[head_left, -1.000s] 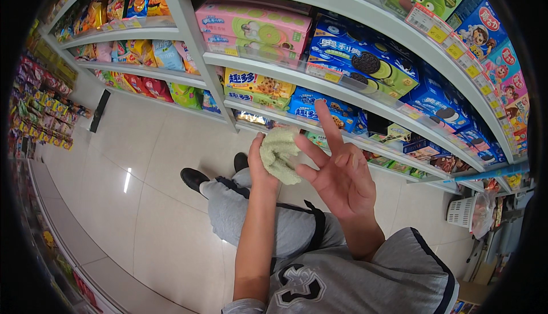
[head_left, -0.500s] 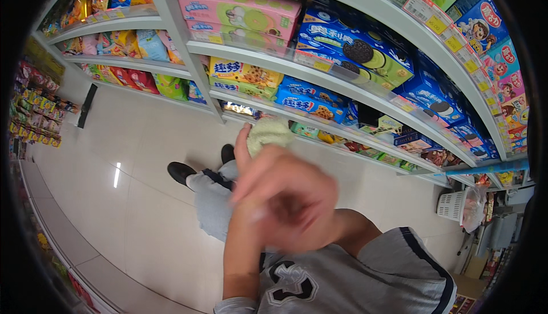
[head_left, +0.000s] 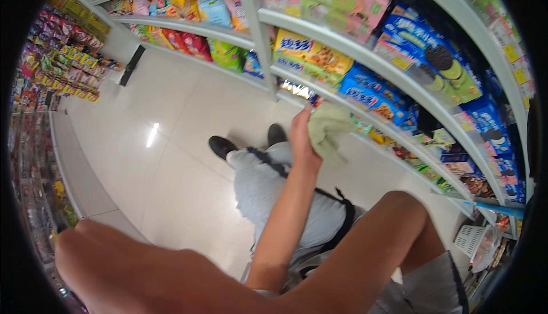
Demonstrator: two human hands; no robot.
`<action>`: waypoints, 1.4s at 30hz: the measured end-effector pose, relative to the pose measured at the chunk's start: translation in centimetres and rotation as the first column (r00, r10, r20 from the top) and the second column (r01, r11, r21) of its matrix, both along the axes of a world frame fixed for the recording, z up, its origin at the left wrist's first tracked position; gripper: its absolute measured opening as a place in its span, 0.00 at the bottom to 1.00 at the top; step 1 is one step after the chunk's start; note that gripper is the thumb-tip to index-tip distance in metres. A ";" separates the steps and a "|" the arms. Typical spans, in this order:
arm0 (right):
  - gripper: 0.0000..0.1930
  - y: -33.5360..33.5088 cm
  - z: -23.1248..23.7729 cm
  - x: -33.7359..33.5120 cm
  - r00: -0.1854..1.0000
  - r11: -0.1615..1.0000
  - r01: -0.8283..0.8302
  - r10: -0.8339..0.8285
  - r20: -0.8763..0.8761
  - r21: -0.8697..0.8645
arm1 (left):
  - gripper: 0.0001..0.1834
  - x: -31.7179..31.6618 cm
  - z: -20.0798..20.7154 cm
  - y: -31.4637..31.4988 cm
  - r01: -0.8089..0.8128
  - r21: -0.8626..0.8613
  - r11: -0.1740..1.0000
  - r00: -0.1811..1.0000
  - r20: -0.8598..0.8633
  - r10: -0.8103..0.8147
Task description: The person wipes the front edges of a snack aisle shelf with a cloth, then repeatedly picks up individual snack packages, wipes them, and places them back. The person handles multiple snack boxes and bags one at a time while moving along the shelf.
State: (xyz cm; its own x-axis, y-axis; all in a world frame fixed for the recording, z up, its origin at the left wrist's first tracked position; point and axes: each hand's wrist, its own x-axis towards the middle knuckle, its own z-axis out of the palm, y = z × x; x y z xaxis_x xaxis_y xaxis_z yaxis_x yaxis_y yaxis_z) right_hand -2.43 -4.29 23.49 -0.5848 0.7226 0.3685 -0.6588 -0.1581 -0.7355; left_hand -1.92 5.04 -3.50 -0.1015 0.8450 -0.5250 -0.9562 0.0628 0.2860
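Observation:
My left hand [head_left: 303,137] reaches forward over the floor, close to the lower shelves. Its fingers are closed on a light green cloth [head_left: 329,131], which hangs down on the hand's right side. My right forearm crosses in front of my body to the left. At its end, my right hand [head_left: 100,257] is large and close at the lower left, with the back of it showing. Its fingers look curled in, and whatever they may hold is hidden. Boxed and bagged biscuits, among them a yellow pack [head_left: 311,51] and a blue pack [head_left: 374,94], sit on the shelf beyond the cloth.
White shelving [head_left: 319,37] runs along the front and right, stocked with snack packs. Bagged snacks [head_left: 63,57] hang at the far left. A white basket [head_left: 469,240] stands at the right. My legs and black shoes [head_left: 222,148] are on the tiled floor [head_left: 171,165].
My right hand has swung from in front of the left one to the lower left. The view has shifted, so shelves and cloth appear further right. The cloth stays in my left hand.

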 end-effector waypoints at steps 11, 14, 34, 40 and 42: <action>0.08 0.2 0.6 -0.2 0.999 0.996 -0.036 0.033 0.042 0.077 | 0.17 -0.4 1.2 -0.6 -0.021 -0.039 0.999 1.000 -0.009 0.021; 0.08 0.2 0.8 0.0 0.999 0.995 -0.021 0.016 0.049 0.095 | 0.16 -0.4 1.3 -0.7 -0.044 -0.068 0.997 0.999 -0.035 0.041; 0.06 0.4 1.9 0.7 0.971 0.969 -0.130 0.083 0.224 0.208 | 0.18 -1.5 6.6 -0.9 0.070 0.022 0.997 0.965 0.251 -0.073; 0.05 6.0 -0.3 4.9 0.887 0.814 -0.350 0.129 0.444 0.464 | 0.19 -3.4 11.7 2.6 -0.046 0.176 0.983 0.968 0.252 0.000; 0.07 8.5 0.0 6.3 0.712 0.695 -0.304 -0.288 0.640 0.652 | 0.22 -3.5 12.4 4.5 -0.069 0.151 0.986 0.985 0.168 0.043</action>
State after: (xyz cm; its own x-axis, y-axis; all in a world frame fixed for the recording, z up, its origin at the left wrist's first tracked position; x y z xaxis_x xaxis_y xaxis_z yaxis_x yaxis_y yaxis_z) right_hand 3.84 4.17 23.49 -0.8696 0.4277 0.2468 0.0439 0.5648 -0.8240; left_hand -5.40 9.52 8.85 -0.0749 0.9129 -0.4012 -0.9915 -0.0252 0.1279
